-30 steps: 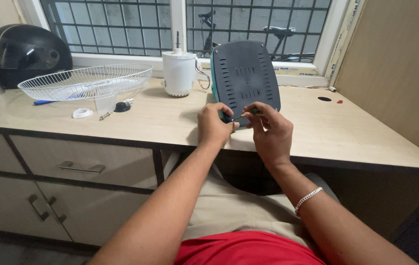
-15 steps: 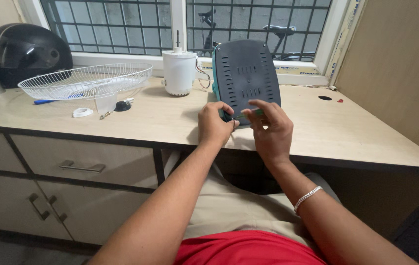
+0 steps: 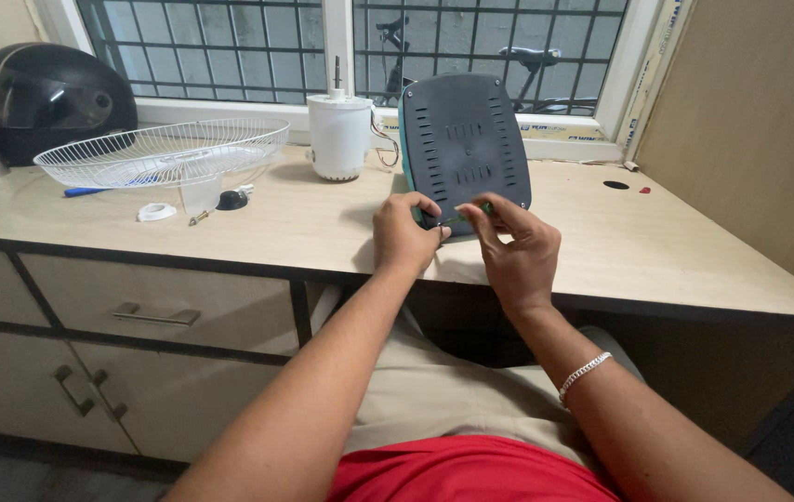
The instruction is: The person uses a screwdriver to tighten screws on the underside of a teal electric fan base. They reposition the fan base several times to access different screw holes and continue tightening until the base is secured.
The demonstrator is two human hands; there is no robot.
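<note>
The dark grey slotted base plate (image 3: 465,147) stands tilted on its lower edge at the front of the counter (image 3: 676,251), its teal rim facing left. The left hand (image 3: 403,234) steadies that lower corner, fingers curled against the plate. The right hand (image 3: 520,249) pinches a thin screwdriver (image 3: 460,217) between thumb and fingertips, the tip aimed at the plate's lower left corner beside the left hand.

Compared with a second ago, the right hand's fingers have shifted along the shaft — first spread higher, now drawn back together a little lower — while the left hand and the plate hardly move. That reads as twisting the tool in place, so a fastener at that corner is probably being turned; the screw itself is hidden.

Behind, a white motor housing (image 3: 339,137) stands near the window, a wire fan guard (image 3: 163,153) lies to the left, and a black helmet (image 3: 53,100) sits in the far corner.
</note>
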